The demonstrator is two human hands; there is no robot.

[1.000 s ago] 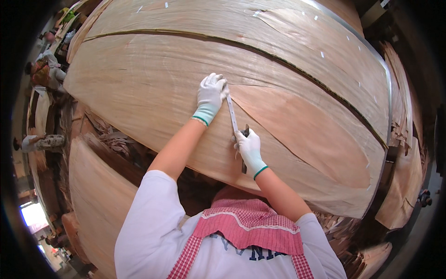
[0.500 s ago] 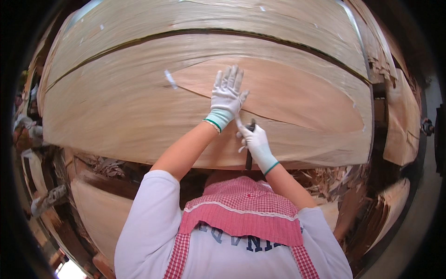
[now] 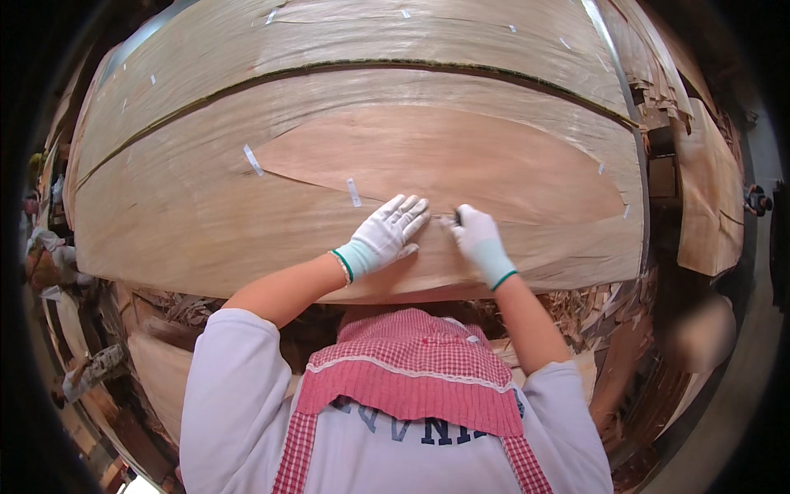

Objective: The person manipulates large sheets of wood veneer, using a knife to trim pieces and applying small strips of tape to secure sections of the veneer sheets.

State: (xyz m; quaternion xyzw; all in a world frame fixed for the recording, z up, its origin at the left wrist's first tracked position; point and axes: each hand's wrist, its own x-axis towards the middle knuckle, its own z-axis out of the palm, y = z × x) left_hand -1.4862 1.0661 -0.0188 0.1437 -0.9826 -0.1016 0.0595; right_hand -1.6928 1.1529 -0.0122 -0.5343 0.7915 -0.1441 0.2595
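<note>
A leaf-shaped, pinkish wood veneer patch [image 3: 461, 160] lies within a broad, pale veneer sheet [image 3: 189, 222]. My left hand [image 3: 385, 233], in a white glove with a green-edged cuff, rests flat at the patch's near seam, fingers extended. Just right of it, my right hand [image 3: 480, 235], gloved alike, is closed round a dark tool [image 3: 458, 216]. Only a bit of that tool shows, so its kind cannot be made out. A white tape strip [image 3: 354, 192] crosses the seam left of my fingers, and another tape strip [image 3: 253, 160] sits at the patch's left tip.
Beyond a dark gap [image 3: 387, 64] lies another taped veneer sheet [image 3: 346, 33]. Torn veneer scraps [image 3: 605, 309] are heaped below the near edge. Stacked veneer [image 3: 708, 198] stands at the right. Someone else's sleeved arm [image 3: 92, 375] shows at the far left.
My left hand has come off the patch's left part and nearer to me, uncovering a tape strip on the seam. My right hand has moved right and forward to the seam. The view has shifted.
</note>
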